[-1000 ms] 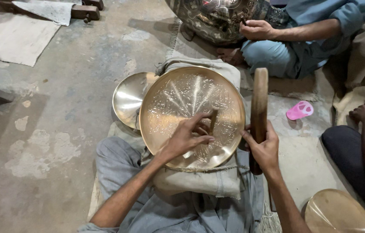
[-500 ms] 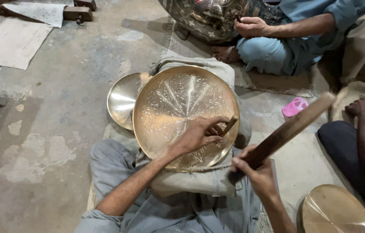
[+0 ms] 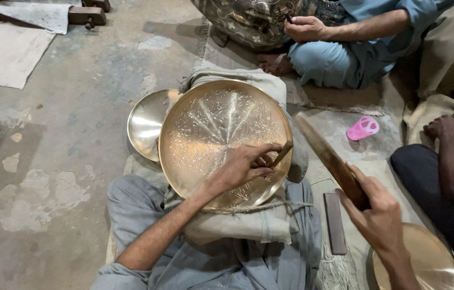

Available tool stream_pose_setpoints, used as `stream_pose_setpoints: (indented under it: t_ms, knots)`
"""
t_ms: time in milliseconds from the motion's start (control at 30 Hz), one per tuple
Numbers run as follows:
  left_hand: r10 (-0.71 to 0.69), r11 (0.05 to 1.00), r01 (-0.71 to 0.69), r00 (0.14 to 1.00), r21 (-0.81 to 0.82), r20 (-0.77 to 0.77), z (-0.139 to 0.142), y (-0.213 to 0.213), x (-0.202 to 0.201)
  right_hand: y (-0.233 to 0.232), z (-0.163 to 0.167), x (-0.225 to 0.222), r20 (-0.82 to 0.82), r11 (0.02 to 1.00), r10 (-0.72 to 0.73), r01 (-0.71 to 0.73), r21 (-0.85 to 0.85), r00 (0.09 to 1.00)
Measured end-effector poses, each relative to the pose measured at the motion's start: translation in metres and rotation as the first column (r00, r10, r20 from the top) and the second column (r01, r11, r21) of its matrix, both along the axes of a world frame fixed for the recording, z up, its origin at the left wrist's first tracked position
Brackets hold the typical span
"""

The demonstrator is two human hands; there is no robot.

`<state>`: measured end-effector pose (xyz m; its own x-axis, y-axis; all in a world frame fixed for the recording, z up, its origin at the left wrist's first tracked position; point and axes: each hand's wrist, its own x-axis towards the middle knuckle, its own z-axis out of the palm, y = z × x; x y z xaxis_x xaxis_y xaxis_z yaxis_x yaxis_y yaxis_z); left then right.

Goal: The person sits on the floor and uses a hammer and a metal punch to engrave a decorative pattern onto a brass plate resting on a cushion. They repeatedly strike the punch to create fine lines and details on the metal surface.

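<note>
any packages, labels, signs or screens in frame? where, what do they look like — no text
None in view: no package, label, sign or screen.
The scene holds only plain things: the engraved brass tray on a cloth pad, a smaller brass bowl behind it to the left, and a small pink plastic piece on the floor to the right.
The left hand holds a chisel on the tray; the right hand grips a wooden stick.

The left hand [image 3: 245,164] reaches forward from a bare forearm, fingers curled tightly together, thumb pressed against them, knuckles up. The right hand [image 3: 380,212] is raised out to the side, wrist bent, fingers wrapped in a closed fist.
</note>
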<state>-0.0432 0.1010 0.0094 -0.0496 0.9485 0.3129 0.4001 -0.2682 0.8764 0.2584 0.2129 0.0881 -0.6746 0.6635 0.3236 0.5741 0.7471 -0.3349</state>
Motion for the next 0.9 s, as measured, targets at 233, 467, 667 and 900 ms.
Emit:
stream_pose_setpoints:
  t_ms: [233,467,667,900]
  knots:
    - [0.022,1.000,-0.023,1.000,-0.015,-0.020,-0.007,0.000,0.002,0.006,0.029,0.000,0.166,0.996,-0.088,0.085,0.026,0.982]
    - [-0.005,1.000,0.006,0.999,0.008,-0.052,-0.001,0.001,0.003,0.009,0.023,0.002,0.274,0.995,-0.096,0.085,0.053,0.957]
    - [-0.035,0.999,0.035,0.998,0.007,-0.055,0.002,-0.002,0.003,0.019,-0.004,0.018,0.226,0.994,-0.104,0.107,0.001,0.968]
    - [-0.047,0.998,0.050,0.997,0.048,-0.055,-0.001,-0.007,0.003,0.009,-0.007,0.019,0.017,0.998,0.023,-0.024,0.064,1.000]
